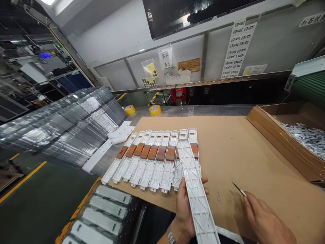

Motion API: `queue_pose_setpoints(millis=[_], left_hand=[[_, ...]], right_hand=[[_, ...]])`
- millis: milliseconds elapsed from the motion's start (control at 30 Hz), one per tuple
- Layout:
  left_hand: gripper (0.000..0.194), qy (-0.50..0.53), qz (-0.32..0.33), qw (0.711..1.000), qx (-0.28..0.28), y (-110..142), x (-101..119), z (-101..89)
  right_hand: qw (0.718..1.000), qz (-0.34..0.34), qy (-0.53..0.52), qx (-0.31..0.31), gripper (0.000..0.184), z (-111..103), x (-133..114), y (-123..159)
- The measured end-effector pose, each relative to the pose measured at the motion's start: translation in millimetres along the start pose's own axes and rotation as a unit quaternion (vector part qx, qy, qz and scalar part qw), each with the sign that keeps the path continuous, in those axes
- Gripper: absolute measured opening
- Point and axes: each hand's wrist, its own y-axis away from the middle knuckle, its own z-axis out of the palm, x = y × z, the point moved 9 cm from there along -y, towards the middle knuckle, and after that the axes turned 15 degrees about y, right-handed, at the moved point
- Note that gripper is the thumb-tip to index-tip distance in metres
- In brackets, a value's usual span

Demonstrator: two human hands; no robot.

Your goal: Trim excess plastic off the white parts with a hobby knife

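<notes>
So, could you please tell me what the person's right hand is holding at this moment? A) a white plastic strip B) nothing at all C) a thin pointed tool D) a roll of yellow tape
C: the right hand pinches a thin pointed tool above the cardboard sheet, while the left hand holds the long white plastic strip.

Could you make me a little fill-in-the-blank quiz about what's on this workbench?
1. The left hand holds a long white plastic strip over a sheet of ____.
2. The right hand pinches a thin pointed ____.
3. Each strip in the row of strips carries a ____ patch near its middle.
4. Two rolls of ____ tape sit at the back.

Missing words: cardboard; tool; brown; yellow
</notes>
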Motion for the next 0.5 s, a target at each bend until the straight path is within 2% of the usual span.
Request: queue_pose_setpoints(millis=[167, 333, 433, 500], left_hand=[[0.068, 0.014, 0.006, 1.0, -0.013, 2.6, 5.7, 0.3], [0.067, 0.044, 0.04, 0.998, -0.002, 7.9, 20.6, 0.9], [0.065, 0.053, 0.068, 0.996, -0.011, 9.5, 30.0, 1.2], [0.063, 0.053, 0.101, 0.994, -0.006, 10.0, 35.9, -1.7]], right_hand=[[0.997, 0.004, 0.064, 0.05, 0.052, 5.0, 2.0, -17.6], [0.991, -0.016, 0.069, 0.111, 0.048, -10.8, -8.3, -22.4], [0.985, -0.066, 0.031, 0.153, 0.047, -33.6, -32.0, -14.1], [0.971, -0.149, -0.02, 0.186, 0.041, -55.0, -62.3, 0.3]])
